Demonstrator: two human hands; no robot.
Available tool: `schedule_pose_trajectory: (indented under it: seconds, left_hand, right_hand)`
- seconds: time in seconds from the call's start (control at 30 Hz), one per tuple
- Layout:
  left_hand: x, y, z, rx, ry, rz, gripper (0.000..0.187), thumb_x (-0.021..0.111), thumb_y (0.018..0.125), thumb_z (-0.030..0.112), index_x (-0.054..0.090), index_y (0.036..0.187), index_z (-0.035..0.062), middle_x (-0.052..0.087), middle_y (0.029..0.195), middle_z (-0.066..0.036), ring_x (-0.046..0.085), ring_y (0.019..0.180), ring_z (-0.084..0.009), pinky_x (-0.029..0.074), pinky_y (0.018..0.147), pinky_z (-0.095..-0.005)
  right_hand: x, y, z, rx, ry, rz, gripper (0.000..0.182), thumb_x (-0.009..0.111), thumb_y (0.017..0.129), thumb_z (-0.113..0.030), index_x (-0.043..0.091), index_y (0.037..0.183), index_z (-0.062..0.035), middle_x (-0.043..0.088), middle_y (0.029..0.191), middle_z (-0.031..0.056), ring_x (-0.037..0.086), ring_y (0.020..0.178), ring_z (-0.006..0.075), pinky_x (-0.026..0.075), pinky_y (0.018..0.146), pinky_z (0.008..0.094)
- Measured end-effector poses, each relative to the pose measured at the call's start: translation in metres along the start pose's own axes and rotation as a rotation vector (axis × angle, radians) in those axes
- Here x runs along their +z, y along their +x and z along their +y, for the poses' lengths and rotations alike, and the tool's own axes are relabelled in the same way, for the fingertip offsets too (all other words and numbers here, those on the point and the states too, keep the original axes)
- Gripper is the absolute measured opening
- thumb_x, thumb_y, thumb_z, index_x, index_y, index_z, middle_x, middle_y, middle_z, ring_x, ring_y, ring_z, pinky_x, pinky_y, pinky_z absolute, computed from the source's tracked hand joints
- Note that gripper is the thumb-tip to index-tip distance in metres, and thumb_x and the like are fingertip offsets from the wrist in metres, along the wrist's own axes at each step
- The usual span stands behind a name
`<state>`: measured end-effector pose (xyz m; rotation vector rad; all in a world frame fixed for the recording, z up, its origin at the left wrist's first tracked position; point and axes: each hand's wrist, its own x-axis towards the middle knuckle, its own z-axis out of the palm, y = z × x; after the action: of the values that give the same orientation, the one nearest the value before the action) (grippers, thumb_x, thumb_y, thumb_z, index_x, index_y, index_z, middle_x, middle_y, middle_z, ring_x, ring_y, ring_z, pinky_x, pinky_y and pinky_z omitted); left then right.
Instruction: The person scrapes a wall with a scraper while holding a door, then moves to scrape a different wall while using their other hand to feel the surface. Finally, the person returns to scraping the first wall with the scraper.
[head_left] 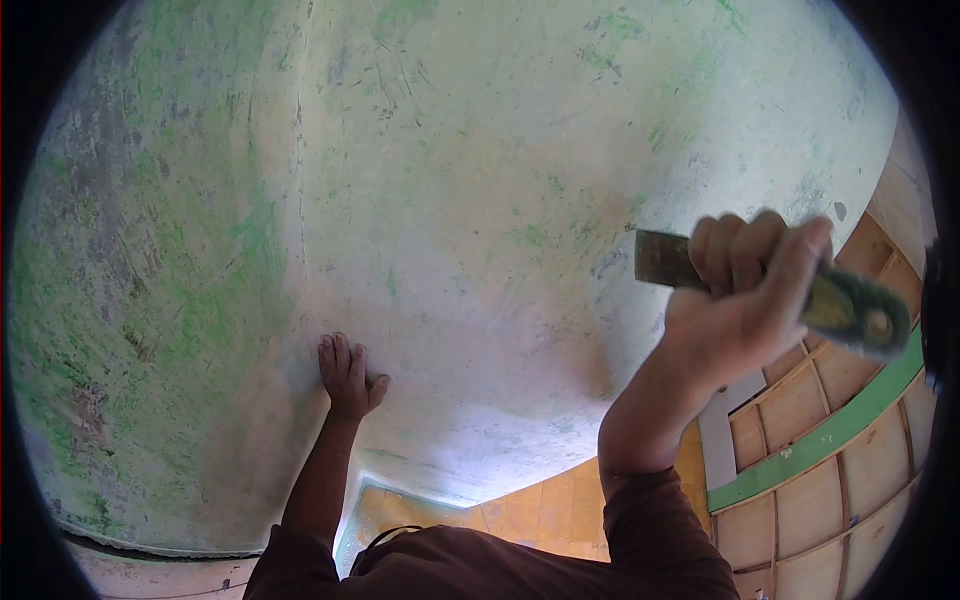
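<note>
My right hand [745,270] is closed around a putty knife, raised in front of the wall at the right. The knife's flat, stained blade [664,258] points left, and its dark green handle [855,312] with a hole in the end sticks out to the right, slightly blurred. Against the wall [470,220] lies my left hand [349,376], palm flat, fingers pointing up and thumb out to the side. Patches of green paint and dark scuffs mark the pale wall surface, heaviest on the left.
A thin vertical crack [300,170] runs down the wall left of centre. Below are orange-yellow floor tiles [540,510]. At the right stands a wood-framed panel [810,510] with a green band [800,465] across it.
</note>
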<state>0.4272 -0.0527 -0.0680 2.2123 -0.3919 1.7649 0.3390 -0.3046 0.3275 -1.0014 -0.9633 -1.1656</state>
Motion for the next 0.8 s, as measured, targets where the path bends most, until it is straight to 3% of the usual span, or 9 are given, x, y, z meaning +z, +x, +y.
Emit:
schedule_pose_trajectory:
  seconds: [0.1, 0.17, 0.23, 0.43, 0.5, 0.57, 0.63, 0.7, 0.8]
  left_hand:
    - [0.002, 0.0, -0.002, 0.004, 0.006, 0.007, 0.066, 0.043, 0.091, 0.051, 0.034, 0.138, 0.0048, 0.027, 0.145, -0.029, 0.022, 0.134, -0.0501, 0.018, 0.105, -0.0634]
    - [0.002, -0.001, -0.002, 0.005, 0.004, 0.003, 0.066, 0.043, 0.091, 0.051, 0.034, 0.138, 0.0048, 0.027, 0.145, -0.028, 0.022, 0.134, -0.0498, 0.018, 0.105, -0.0633]
    - [0.002, -0.002, -0.001, -0.006, 0.008, -0.003, 0.067, 0.043, 0.091, 0.051, 0.033, 0.138, 0.0047, 0.026, 0.145, -0.029, 0.022, 0.134, -0.0495, 0.019, 0.105, -0.0634]
    - [0.001, 0.001, -0.001, 0.006, 0.004, 0.002, 0.067, 0.042, 0.091, 0.051, 0.034, 0.138, 0.0043, 0.026, 0.145, -0.029, 0.021, 0.134, -0.0496, 0.019, 0.105, -0.0635]
    - [0.002, 0.001, -0.002, 0.003, 0.012, 0.004, 0.067, 0.041, 0.091, 0.051, 0.034, 0.137, 0.004, 0.026, 0.144, -0.029, 0.022, 0.134, -0.0496, 0.018, 0.105, -0.0635]
    - [0.001, -0.001, -0.001, 0.009, 0.005, -0.011, 0.066, 0.041, 0.091, 0.051, 0.035, 0.137, 0.0037, 0.026, 0.144, -0.029, 0.022, 0.134, -0.0497, 0.018, 0.105, -0.0636]
    - [0.001, 0.0, -0.001, -0.005, 0.015, -0.006, 0.066, 0.04, 0.092, 0.051, 0.035, 0.137, 0.0028, 0.027, 0.144, -0.03, 0.023, 0.133, -0.0501, 0.019, 0.105, -0.0639]
    - [0.0, 0.002, 0.0, 0.008, 0.013, -0.001, 0.066, 0.04, 0.092, 0.05, 0.035, 0.136, 0.0024, 0.027, 0.144, -0.03, 0.023, 0.133, -0.0503, 0.019, 0.105, -0.0639]
    - [-0.001, 0.003, -0.001, 0.017, 0.025, 0.005, 0.065, 0.04, 0.092, 0.049, 0.035, 0.136, 0.0018, 0.027, 0.144, -0.03, 0.023, 0.133, -0.0506, 0.02, 0.104, -0.064]
  right_hand:
    - [-0.013, -0.004, -0.02, -0.099, 0.105, -0.082, 0.035, 0.049, 0.097, -0.031, 0.035, 0.067, -0.0183, 0.027, 0.048, -0.0067, 0.019, 0.038, 0.0026, 0.017, 0.036, 0.0205]
    - [-0.021, -0.001, -0.017, -0.128, 0.181, -0.119, 0.029, 0.051, 0.096, -0.024, 0.038, 0.072, -0.0159, 0.031, 0.049, -0.0052, 0.021, 0.037, 0.0033, 0.018, 0.035, 0.0217]
    - [-0.007, -0.003, 0.01, -0.015, -0.032, 0.054, 0.03, 0.052, 0.096, -0.023, 0.038, 0.071, -0.0145, 0.029, 0.049, -0.0054, 0.021, 0.037, 0.0035, 0.017, 0.035, 0.022]
    - [-0.027, -0.005, -0.008, -0.13, 0.242, -0.141, 0.027, 0.052, 0.095, -0.022, 0.038, 0.074, -0.013, 0.027, 0.05, -0.0058, 0.02, 0.038, 0.0039, 0.017, 0.036, 0.0218]
    - [-0.021, -0.01, -0.009, -0.096, 0.314, -0.051, 0.026, 0.05, 0.096, -0.023, 0.037, 0.075, -0.0137, 0.027, 0.05, -0.0056, 0.02, 0.039, 0.0041, 0.018, 0.037, 0.0219]
    - [-0.012, -0.007, 0.009, 0.071, 0.009, 0.08, 0.026, 0.048, 0.096, -0.022, 0.036, 0.074, -0.0146, 0.028, 0.049, -0.0053, 0.021, 0.039, 0.0043, 0.018, 0.037, 0.0219]
    - [-0.021, -0.006, 0.01, 0.15, 0.113, 0.087, 0.026, 0.048, 0.095, -0.019, 0.035, 0.073, -0.0152, 0.029, 0.049, -0.0053, 0.022, 0.039, 0.0045, 0.019, 0.037, 0.0223]
    - [-0.038, -0.007, 0.002, -0.119, 0.17, -0.011, 0.027, 0.047, 0.096, -0.022, 0.035, 0.072, -0.0158, 0.028, 0.049, -0.0055, 0.022, 0.039, 0.0044, 0.019, 0.037, 0.0227]
    - [-0.048, -0.001, -0.018, -0.212, 0.181, -0.071, 0.03, 0.042, 0.098, -0.029, 0.034, 0.072, -0.0169, 0.026, 0.049, -0.0051, 0.022, 0.039, 0.0041, 0.019, 0.036, 0.0226]
